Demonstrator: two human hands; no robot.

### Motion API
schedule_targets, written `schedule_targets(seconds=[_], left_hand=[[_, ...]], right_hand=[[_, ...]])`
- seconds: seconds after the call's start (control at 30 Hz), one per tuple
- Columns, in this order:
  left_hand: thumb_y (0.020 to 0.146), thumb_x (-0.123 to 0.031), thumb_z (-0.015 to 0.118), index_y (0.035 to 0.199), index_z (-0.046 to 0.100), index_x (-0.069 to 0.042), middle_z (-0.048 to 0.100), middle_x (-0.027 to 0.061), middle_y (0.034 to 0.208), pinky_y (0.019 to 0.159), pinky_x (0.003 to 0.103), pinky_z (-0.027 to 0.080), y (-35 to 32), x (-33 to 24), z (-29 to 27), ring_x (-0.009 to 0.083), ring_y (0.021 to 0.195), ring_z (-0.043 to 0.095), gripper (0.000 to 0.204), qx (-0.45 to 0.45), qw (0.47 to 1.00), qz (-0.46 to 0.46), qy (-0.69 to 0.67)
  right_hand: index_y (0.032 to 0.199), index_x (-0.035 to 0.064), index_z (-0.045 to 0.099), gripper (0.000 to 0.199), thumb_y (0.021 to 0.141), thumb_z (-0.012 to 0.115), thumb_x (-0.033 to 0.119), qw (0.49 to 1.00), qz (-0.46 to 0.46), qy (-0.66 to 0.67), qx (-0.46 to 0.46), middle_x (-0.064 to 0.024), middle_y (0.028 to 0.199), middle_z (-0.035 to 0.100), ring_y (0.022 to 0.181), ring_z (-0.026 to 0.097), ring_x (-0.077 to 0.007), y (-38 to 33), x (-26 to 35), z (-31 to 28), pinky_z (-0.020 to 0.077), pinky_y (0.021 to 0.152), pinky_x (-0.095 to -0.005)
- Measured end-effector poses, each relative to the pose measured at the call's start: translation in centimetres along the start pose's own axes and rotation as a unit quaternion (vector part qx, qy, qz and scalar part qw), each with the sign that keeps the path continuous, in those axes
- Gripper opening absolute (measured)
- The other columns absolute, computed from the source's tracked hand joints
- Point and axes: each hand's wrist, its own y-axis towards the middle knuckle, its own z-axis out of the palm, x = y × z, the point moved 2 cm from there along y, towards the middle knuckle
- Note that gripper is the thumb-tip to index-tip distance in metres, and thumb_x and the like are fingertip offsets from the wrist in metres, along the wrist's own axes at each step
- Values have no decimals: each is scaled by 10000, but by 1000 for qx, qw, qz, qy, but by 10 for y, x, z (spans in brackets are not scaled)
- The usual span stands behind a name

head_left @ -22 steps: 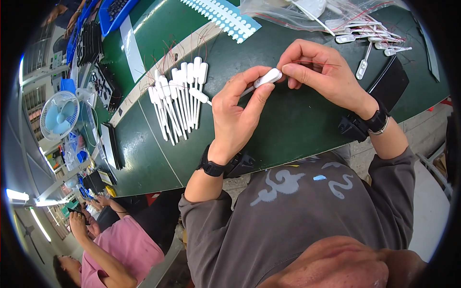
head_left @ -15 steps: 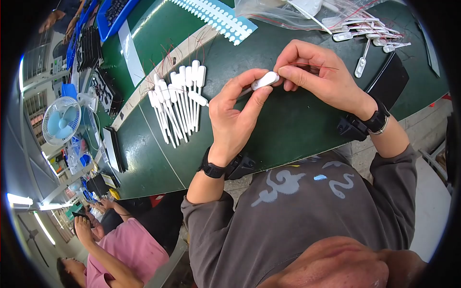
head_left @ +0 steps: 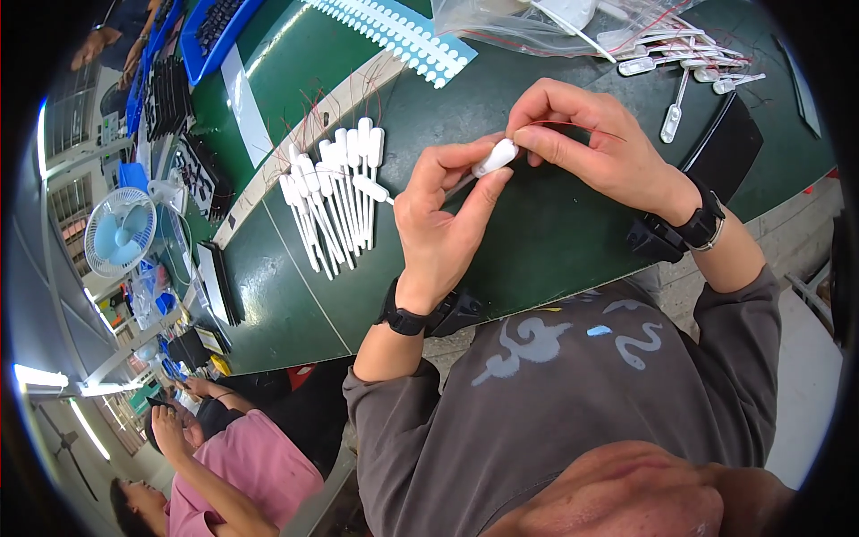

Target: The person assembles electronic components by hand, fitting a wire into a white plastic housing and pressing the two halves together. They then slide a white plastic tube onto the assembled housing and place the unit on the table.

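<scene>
Held white piece point(head_left: 496, 159) has tipped a little more upright since the earlier frames, its rounded head now angled up toward the right; both hands have shifted only slightly with it. Left hand point(head_left: 438, 210): grip closed, thumb and fingers pinching the piece around its head, part of the slim stem showing behind in the gap of the hand. Right hand point(head_left: 582, 134): grip pressed together at the far tip of the head, thumb against forefinger, pinching a thin red wire point(head_left: 591, 132) that trails back across the fingers; exact contact at the tip too small to read. Piece is above the green counter point(head_left: 537, 233), between the two hands. Left of the left hand, a fan of finished-looking stick pieces point(head_left: 325, 172) lies with heads away from the person, red wires beyond them; one more piece point(head_left: 369, 187) lies askew, stem toward the left hand. Upper right: loose white pieces point(head_left: 637, 66) heaped beside a clear plastic bag point(head_left: 483, 22), one lying apart, nearer a black flat item point(head_left: 729, 148). Light-blue sheet point(head_left: 452, 61) with white shapes at top centre. Co-worker in pink point(head_left: 237, 456) at lower left
</scene>
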Motion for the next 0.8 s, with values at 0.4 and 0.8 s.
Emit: schedule_targets(seconds=[0.4, 0.8], left_hand=[[863, -16, 750, 1067, 585, 13, 727, 120, 1078, 884, 281, 554, -4, 4, -1, 152, 967, 703, 264, 14, 1000, 16, 13], [866, -29, 754, 1061, 588, 18, 724, 107, 1055, 862, 270, 555, -3, 5, -2, 136, 944, 703, 260, -20, 999, -19, -26]], right_hand=[[996, -9, 622, 129, 989, 594, 117, 1000, -10, 1, -16, -31, 913, 637, 744, 596, -80, -1, -3, 3, 485, 682, -222], [995, -13, 625, 122, 983, 590, 103, 999, -6, 35, -19, -35, 908, 634, 736, 595, -88, 1, -1, 2, 491, 685, -230]])
